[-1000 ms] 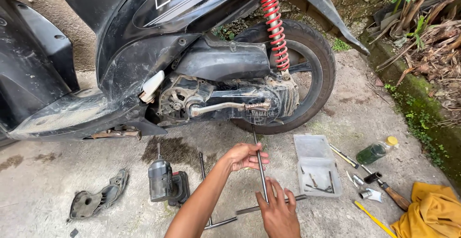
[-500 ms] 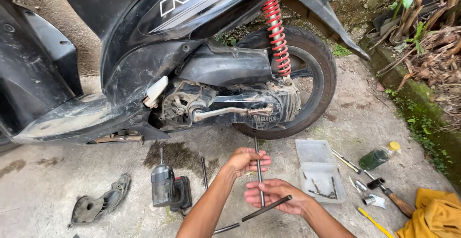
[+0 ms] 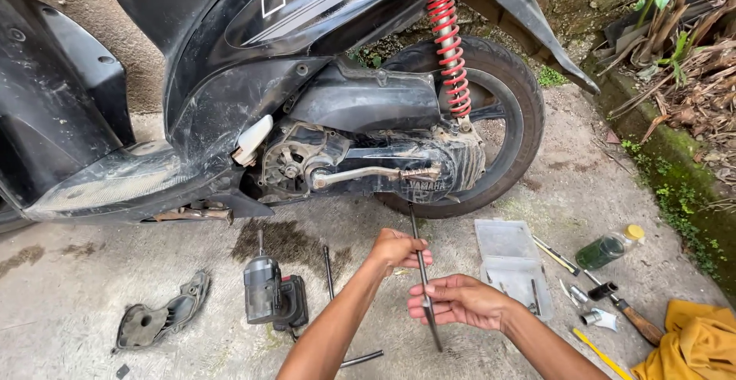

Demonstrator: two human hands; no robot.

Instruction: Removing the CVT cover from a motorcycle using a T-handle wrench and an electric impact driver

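Far left on the concrete we see a grey plastic cover piece (image 3: 162, 320) lying flat, and just right of it a cordless power tool (image 3: 273, 297) resting on the ground, its bit pointing toward the scooter (image 3: 253, 96). Above, the scooter's engine side stands exposed, the kick lever (image 3: 374, 174) running across the dirty casing. Beside the tool a thin dark bar (image 3: 329, 271) lies on the ground.

Now to the middle: our left hand (image 3: 396, 250) is curled into a fist round the upper part of a long metal rod (image 3: 423, 276), which stands nearly upright, its top end near the underside of the engine casing, its lower end close to the ground. Our right hand (image 3: 462, 301) sits lower on the same rod, fingers loosely wrapped around it, palm turned up.

Moving right, a clear plastic parts box (image 3: 509, 261) lies open, small pieces inside. Beyond it a green bottle with a yellow cap (image 3: 611, 247) lies on its side, with a wooden-handled tool (image 3: 633, 322) and small sockets (image 3: 596, 318) nearby. A yellow cloth (image 3: 694, 342) sits bunched at the far right corner, below the red shock spring (image 3: 449, 50) and rear wheel (image 3: 512, 119).
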